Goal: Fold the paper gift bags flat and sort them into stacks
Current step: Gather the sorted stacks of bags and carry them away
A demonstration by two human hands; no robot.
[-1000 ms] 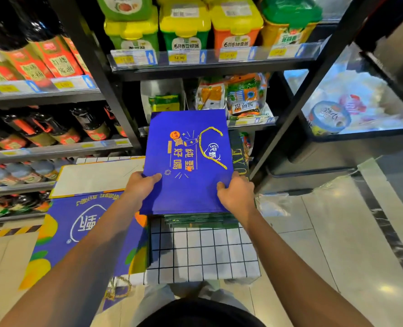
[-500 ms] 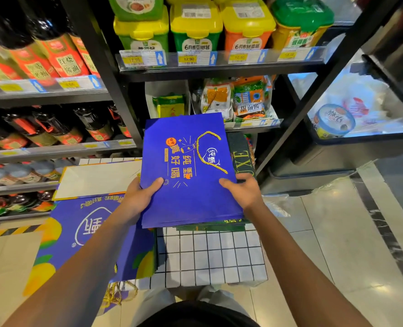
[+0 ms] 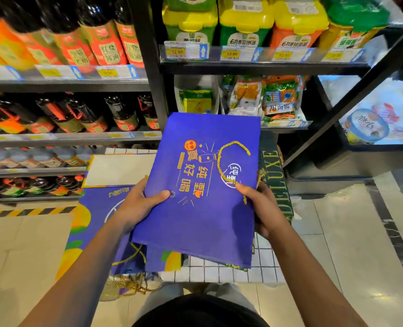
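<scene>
A flat blue paper gift bag [image 3: 202,215] with orange print and a gold cord handle is lifted in front of me. My left hand [image 3: 139,206] grips its left edge, thumb on top. My right hand [image 3: 264,208] grips its right edge, thumb on the cord. Under it lie a dark green "DELUXE" bag [image 3: 272,178] and a white grid-patterned bag [image 3: 231,270]. To the left lies a larger blue bag with yellow fruit print [image 3: 89,223] and a white bag with a yellow border [image 3: 120,169].
Black shop shelves [image 3: 153,90] with sauce bottles and tubs stand directly behind the bags. A glass-topped freezer [image 3: 370,128] is at the right. Loose gold cords [image 3: 129,284] lie near my knees. Pale floor tiles [image 3: 337,244] spread to the right and left.
Both hands have lifted the blue bag up off the stack and drawn it nearer to me, tilting it. My right thumb now lies on the gold cord.
</scene>
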